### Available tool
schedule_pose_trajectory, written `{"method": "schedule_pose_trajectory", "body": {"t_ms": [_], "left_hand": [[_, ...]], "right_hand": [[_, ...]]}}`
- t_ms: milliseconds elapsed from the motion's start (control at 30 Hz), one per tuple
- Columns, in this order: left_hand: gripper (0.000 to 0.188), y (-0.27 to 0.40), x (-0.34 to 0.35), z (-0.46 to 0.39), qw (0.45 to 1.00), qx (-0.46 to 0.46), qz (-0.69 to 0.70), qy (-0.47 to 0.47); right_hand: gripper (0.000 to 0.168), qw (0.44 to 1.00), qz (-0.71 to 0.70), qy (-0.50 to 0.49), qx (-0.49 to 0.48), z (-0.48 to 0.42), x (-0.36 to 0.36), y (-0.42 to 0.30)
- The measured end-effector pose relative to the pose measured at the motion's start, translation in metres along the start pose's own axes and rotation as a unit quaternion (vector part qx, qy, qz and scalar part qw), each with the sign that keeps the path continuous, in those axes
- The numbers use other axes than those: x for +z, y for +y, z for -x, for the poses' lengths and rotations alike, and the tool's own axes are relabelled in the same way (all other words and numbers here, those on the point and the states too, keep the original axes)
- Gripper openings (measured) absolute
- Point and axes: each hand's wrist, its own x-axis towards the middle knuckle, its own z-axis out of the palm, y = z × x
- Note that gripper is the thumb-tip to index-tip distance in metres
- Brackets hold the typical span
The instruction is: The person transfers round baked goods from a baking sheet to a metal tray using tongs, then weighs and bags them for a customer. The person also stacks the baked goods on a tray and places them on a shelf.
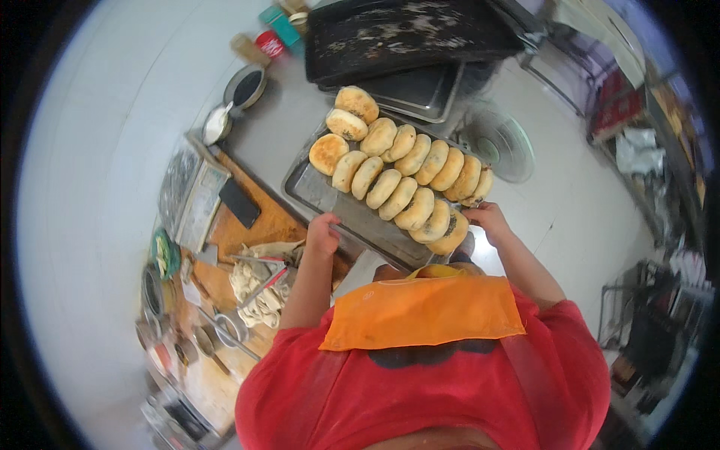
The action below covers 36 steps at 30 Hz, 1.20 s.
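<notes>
A metal baking tray [360, 216] is held level or nearly so in front of my body. Two leaning rows of round, browned flatbread-like buns [413, 208] lie on it, some with dark green filling showing. My left hand [323, 235] grips the tray's near long edge, thumb over the rim. At the tray's right end, my right hand [488, 220] holds the rim close to the last buns. The fingers under the tray are hidden. Bare metal shows along its left and near side. I wear an orange apron [422, 312].
Black baking pans [413, 34] and another tray [433, 93] sit beyond. A round fan [495, 143] stands to the right. At left, a wooden worktop [270, 225] carries a phone [239, 202], dough strips [253, 287], tongs [264, 289] and bowls. A wheeled rack [635, 315] stands far right.
</notes>
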Motion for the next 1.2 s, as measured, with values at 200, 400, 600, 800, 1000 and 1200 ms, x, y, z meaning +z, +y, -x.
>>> {"method": "schedule_pose_trajectory", "body": {"t_ms": [200,400,600,800,1000,1200], "left_hand": [[0.007,-0.038,-0.011,0.034,0.991,0.063,-0.026,-0.118],[0.009,-0.095,0.037,0.066,0.977,0.045,-0.090,-0.186],[0.011,-0.173,0.167,0.138,0.973,0.011,-0.112,-0.204],[0.017,-0.214,0.312,0.207,0.964,0.042,-0.151,-0.215],[0.022,-0.267,0.498,0.238,0.900,0.108,-0.271,-0.325],[0.022,-0.345,0.730,0.230,0.835,0.053,-0.277,-0.473]], "right_hand": [[0.024,0.956,-0.281,0.001,-0.078,0.003,-0.031,0.064],[0.013,0.969,-0.226,0.046,-0.090,0.012,-0.105,0.101],[0.026,0.963,-0.239,0.048,-0.118,0.091,-0.244,0.079],[0.025,0.922,-0.322,0.094,-0.194,0.159,-0.395,0.059],[0.027,0.867,-0.412,0.157,-0.233,0.188,-0.541,0.067],[0.028,0.793,-0.452,0.231,-0.337,0.223,-0.698,0.047]]}}
